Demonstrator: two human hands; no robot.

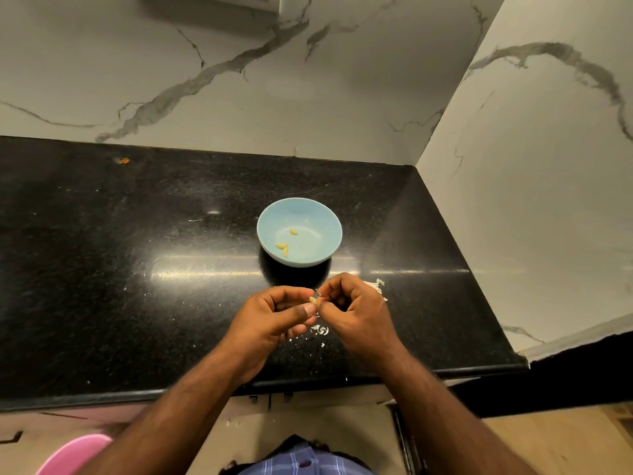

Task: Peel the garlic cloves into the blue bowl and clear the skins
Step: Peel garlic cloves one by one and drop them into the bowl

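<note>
At six o'clock of the blue bowl (299,231), left hand (274,318) pinches a garlic clove (312,299) steady; right hand (356,310) pinches its skin, likely keeping scraps on the counter (137,269).

A black stone counter (137,269) carries a blue bowl (318,217) and scattered garlic skins (320,330).

A single head-worn wide-angle camera is looking forward and steeply down, close above a black countertop (137,269), facing a marble wall (205,80); no second view is sharing the scene.
</note>
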